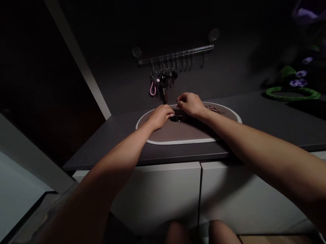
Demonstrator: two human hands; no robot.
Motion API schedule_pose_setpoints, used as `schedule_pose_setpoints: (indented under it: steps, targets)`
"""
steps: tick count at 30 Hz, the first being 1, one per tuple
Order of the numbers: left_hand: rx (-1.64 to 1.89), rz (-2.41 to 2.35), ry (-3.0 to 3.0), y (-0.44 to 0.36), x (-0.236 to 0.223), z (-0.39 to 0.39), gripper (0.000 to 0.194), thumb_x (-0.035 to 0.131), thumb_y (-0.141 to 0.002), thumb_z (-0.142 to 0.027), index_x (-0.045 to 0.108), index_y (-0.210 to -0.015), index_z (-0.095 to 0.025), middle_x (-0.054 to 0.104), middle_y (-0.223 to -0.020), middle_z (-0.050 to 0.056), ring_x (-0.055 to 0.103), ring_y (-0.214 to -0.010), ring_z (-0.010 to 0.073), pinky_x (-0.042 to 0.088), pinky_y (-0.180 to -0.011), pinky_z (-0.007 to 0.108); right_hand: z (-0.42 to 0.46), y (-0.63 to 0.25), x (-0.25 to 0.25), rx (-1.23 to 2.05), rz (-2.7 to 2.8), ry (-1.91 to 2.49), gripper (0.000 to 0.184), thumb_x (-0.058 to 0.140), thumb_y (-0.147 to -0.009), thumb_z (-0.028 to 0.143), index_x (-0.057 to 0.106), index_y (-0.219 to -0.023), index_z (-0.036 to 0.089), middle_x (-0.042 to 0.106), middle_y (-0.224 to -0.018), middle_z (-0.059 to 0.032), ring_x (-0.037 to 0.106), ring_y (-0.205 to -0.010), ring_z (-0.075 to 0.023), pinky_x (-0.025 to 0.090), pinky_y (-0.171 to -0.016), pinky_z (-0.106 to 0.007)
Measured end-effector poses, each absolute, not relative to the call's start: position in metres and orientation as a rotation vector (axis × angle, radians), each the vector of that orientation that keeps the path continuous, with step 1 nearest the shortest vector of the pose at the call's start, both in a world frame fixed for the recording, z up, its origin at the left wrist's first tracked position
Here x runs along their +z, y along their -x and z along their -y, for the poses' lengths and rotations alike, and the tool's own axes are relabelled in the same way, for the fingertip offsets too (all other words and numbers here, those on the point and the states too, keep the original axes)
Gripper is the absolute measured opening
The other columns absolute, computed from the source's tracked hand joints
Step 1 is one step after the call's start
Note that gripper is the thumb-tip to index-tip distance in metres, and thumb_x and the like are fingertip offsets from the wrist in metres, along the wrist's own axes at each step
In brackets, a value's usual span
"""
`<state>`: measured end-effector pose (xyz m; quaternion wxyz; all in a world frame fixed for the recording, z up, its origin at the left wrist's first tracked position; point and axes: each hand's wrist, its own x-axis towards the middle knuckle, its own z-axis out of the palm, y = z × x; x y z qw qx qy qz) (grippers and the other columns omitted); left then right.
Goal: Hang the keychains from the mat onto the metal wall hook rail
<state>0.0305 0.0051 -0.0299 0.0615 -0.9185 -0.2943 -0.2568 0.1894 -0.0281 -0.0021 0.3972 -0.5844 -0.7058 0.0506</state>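
Both of my arms reach forward over an oval brown mat (184,135) with a white rim that lies on a dark countertop. My left hand (161,116) rests on the mat, fingers curled round a dark bunch of keys (176,118). My right hand (190,103) is closed in a pinch just above the same bunch, at its upper end. More keys (215,109) lie on the mat to the right of my right wrist. The room is dim and small details are hard to make out.
A rail with hooks (176,55) hangs on the wall behind the mat, with several key bunches and a pink loop (152,88) at its left end. A plant with purple flowers (297,81) stands at the right. White cabinet doors (159,194) are below the countertop.
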Motion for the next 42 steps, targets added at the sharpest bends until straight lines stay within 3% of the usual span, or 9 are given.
schedule_pose_setpoints:
  steps: [7,19,25,30,36,42]
  targets:
    - [-0.81,1.088,2.721,-0.031,-0.029,-0.003,0.022,0.044,-0.083,-0.021,0.065,-0.082,-0.015,0.065,-0.084,0.006,0.056,-0.079,0.0163,0.039,-0.072,0.026,0.032,-0.188,-0.001,0.187,1.749,1.511,0.021,0.048,-0.077,0.013,0.063,-0.092,0.012,0.068,-0.081,-0.0066,0.063,-0.078,-0.0128,0.044,-0.079,-0.024]
    - [-1.198,1.245,2.674,-0.031,-0.025,0.001,0.02,0.043,-0.083,-0.02,0.062,-0.078,-0.014,0.063,-0.075,0.004,0.054,-0.072,0.0139,0.038,-0.068,0.023,0.028,-0.188,-0.006,0.151,1.701,1.393,0.023,0.051,-0.074,0.015,0.061,-0.095,0.014,0.065,-0.092,-0.0079,0.059,-0.084,-0.0149,0.043,-0.081,-0.028]
    - [-1.724,1.526,2.737,-0.033,-0.023,0.0,0.017,0.043,-0.083,-0.017,0.058,-0.079,-0.012,0.058,-0.063,0.001,0.051,-0.058,0.0087,0.038,-0.057,0.019,0.028,-0.188,-0.005,0.127,1.633,1.268,0.019,0.05,-0.077,0.024,0.058,-0.091,0.014,0.063,-0.086,-0.0066,0.056,-0.078,-0.0143,0.042,-0.077,-0.028]
    - [-2.225,1.65,2.779,-0.035,-0.019,0.003,0.013,0.046,-0.082,-0.016,0.057,-0.079,-0.011,0.06,-0.066,0.002,0.052,-0.054,0.0056,0.037,-0.052,0.016,0.029,-0.186,-0.007,0.143,1.788,1.206,0.014,0.056,-0.071,0.019,0.059,-0.084,0.015,0.063,-0.08,-0.003,0.055,-0.073,-0.0122,0.041,-0.072,-0.025]
    - [-2.507,1.661,2.835,-0.034,-0.016,0.007,0.012,0.048,-0.081,-0.014,0.058,-0.077,-0.01,0.061,-0.066,0.002,0.052,-0.053,0.0038,0.036,-0.049,0.015,0.03,-0.186,-0.007,0.164,1.939,1.073,0.018,0.055,-0.071,0.016,0.063,-0.087,0.016,0.065,-0.086,-0.0029,0.056,-0.078,-0.0125,0.042,-0.076,-0.025]
    - [-2.705,1.756,2.743,-0.034,-0.013,0.011,0.008,0.051,-0.078,-0.011,0.058,-0.073,-0.01,0.06,-0.061,0.001,0.052,-0.051,0.0036,0.035,-0.048,0.014,0.033,-0.184,-0.005,0.15,1.95,1.062,0.018,0.059,-0.072,0.028,0.066,-0.085,0.017,0.063,-0.087,-0.0045,0.055,-0.077,-0.013,0.042,-0.075,-0.026]
